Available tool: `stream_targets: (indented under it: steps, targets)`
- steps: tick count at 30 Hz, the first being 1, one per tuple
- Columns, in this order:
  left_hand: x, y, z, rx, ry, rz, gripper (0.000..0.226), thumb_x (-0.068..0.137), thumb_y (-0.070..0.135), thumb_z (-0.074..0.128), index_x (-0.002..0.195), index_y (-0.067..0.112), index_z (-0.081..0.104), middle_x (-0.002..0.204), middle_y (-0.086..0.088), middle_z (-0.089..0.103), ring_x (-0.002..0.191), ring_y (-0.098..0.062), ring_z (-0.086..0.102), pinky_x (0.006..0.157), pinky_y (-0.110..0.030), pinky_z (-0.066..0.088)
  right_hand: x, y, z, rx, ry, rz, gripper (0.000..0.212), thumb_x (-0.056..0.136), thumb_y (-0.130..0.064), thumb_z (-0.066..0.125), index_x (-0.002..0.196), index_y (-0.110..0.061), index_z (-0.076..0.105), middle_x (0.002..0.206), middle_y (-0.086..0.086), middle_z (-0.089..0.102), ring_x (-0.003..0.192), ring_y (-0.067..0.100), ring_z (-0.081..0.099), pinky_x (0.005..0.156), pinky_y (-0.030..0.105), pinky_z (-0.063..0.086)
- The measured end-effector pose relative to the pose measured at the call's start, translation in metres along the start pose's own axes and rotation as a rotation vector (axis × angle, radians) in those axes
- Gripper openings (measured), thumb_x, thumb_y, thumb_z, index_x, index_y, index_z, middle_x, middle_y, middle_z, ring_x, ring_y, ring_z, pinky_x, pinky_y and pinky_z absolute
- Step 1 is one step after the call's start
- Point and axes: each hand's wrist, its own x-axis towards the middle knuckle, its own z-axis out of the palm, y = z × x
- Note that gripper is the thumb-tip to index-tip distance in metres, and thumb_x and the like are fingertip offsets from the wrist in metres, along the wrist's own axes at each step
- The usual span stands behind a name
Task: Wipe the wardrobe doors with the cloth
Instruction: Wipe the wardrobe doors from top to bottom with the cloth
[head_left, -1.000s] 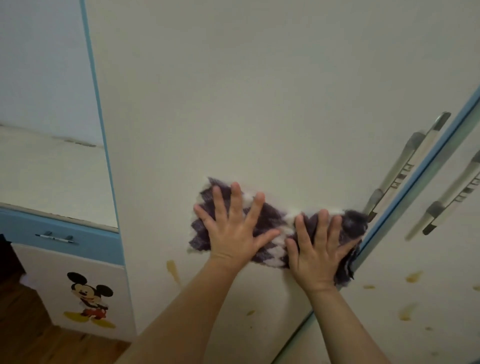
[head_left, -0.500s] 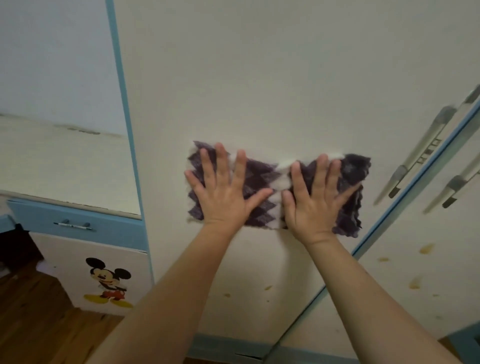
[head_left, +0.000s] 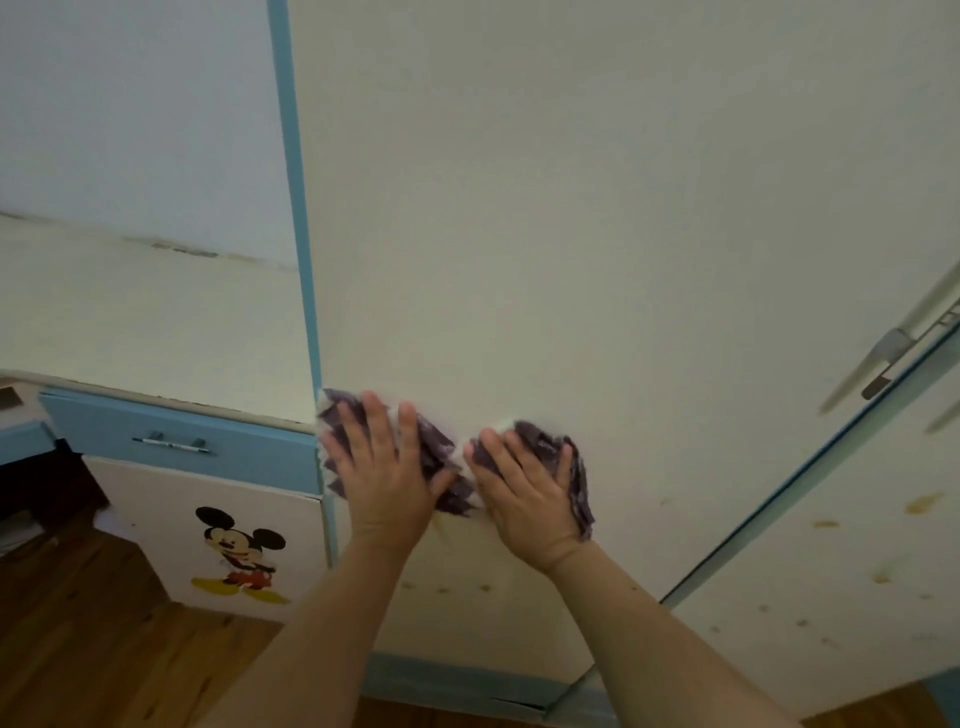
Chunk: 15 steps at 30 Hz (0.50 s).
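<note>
Both palms are flat on the job right now. The left hand (head_left: 387, 470) is spread open with fingers pointing up, pressing the left half of the cloth (head_left: 441, 467) against the door, and the right hand (head_left: 527, 493) does the same on the right half, fingers splayed, nothing clenched or pinched. So neither one is really gripping; they're pinning the purple-and-white rag to the panel with plain pressure.

The cloth's long axis runs sideways, left to right, bunched a bit in the middle between the two hands. Its left end sits right at the blue edge strip (head_left: 301, 260) of the left wardrobe door (head_left: 571, 234), so there's no more room to sweep that way. Most of the dirt lies down and to the right: a few small yellowish spots (head_left: 447, 588) on the same door just below the wrists, plus a bigger scatter of stains (head_left: 922, 503) on the right wardrobe door (head_left: 857, 597), past the blue seam. My guess is the next stroke wants to go downward first, and the right hand is the nearer one for the far stuff.

Around it: a metal door handle (head_left: 883, 364) up right, a blue drawer (head_left: 182, 447) and a cartoon mouse sticker (head_left: 239, 551) on the low cabinet to the left, and a wooden floor (head_left: 78, 649) below.
</note>
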Motion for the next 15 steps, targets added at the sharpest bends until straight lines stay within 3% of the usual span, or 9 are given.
stream_targets:
  steps: [2, 5, 9, 15]
  targets:
    - [-0.006, 0.009, -0.001, 0.009, -0.019, -0.013, 0.09, 0.086, 0.065, 0.028, 0.147, 0.012, -0.011, 0.153, -0.016, -0.024, 0.141, -0.037, -0.017, 0.105, -0.061, 0.008, -0.009, 0.003, 0.0, -0.019, -0.042, -0.028, 0.077, 0.081, -0.026, 0.042, 0.149, -0.025, 0.006, 0.157, -0.001, -0.013, 0.144, 0.013, -0.007, 0.111, 0.054, -0.012]
    - [-0.008, 0.013, -0.008, -0.037, -0.037, -0.031, 0.096, 0.081, 0.061, 0.041, 0.147, 0.012, -0.009, 0.153, -0.015, -0.023, 0.141, -0.04, -0.011, 0.107, -0.057, 0.012, -0.011, 0.009, -0.006, 0.024, -0.066, -0.046, 0.086, 0.076, -0.019, 0.041, 0.15, -0.024, -0.004, 0.157, -0.003, -0.014, 0.144, 0.012, -0.008, 0.113, 0.05, -0.012]
    - [0.005, 0.025, -0.022, -0.145, 0.01, 0.013, 0.09, 0.088, 0.058, 0.043, 0.147, 0.012, -0.008, 0.156, -0.01, -0.017, 0.14, -0.045, 0.0, 0.111, -0.054, 0.017, 0.01, 0.034, -0.022, 0.032, 0.035, 0.098, 0.085, 0.076, -0.023, 0.042, 0.15, -0.026, -0.002, 0.157, -0.003, -0.012, 0.144, 0.013, -0.007, 0.112, 0.049, -0.01]
    - [0.034, 0.04, -0.035, -0.309, 0.056, 0.137, 0.067, 0.097, 0.035, 0.031, 0.147, 0.019, -0.01, 0.156, -0.002, -0.018, 0.145, -0.027, -0.007, 0.115, -0.044, 0.013, 0.043, 0.047, -0.044, 0.054, 0.171, 0.36, 0.073, 0.087, -0.02, 0.039, 0.15, -0.027, 0.004, 0.157, -0.005, -0.014, 0.144, 0.016, -0.012, 0.109, 0.051, -0.016]
